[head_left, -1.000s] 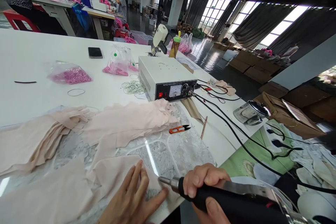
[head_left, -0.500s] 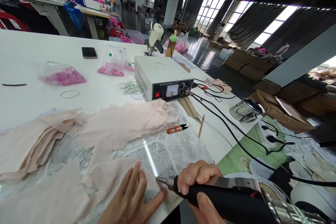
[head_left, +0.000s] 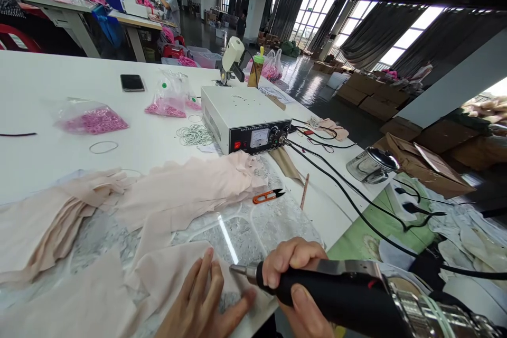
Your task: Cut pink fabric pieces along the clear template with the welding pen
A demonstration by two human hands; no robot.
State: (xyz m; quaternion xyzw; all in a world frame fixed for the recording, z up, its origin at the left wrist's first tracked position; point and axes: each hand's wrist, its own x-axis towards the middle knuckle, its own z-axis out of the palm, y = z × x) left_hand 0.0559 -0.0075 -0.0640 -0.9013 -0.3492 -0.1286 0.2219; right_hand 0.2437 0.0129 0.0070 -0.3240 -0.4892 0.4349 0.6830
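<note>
My left hand [head_left: 208,296] lies with fingers spread on a pale pink fabric piece [head_left: 174,264] at the bottom centre. In my right hand [head_left: 297,280] is a black handheld tool [head_left: 336,293] with a metal tip, pointing left. Its tip is over the fabric, just right of my left fingertips; whether it touches cannot be told. Behind lie a stack of pink fabric [head_left: 190,185] and, at the left, another fabric pile [head_left: 51,219]. Orange thread snips [head_left: 268,196] rest on the marbled sheet [head_left: 277,227].
A white power box [head_left: 245,116] with black cables [head_left: 348,190] stands mid-table. Around it are bags of pink rings [head_left: 95,118], a phone [head_left: 132,83], a glass mug [head_left: 372,165] and a green-capped bottle [head_left: 256,69]. A person [head_left: 170,5] sits at a sewing machine behind.
The tool's tip has shifted slightly left and up in the picture, together with my right hand. My left hand stays on the fabric, its thumb slightly further right. The view has tilted a little.
</note>
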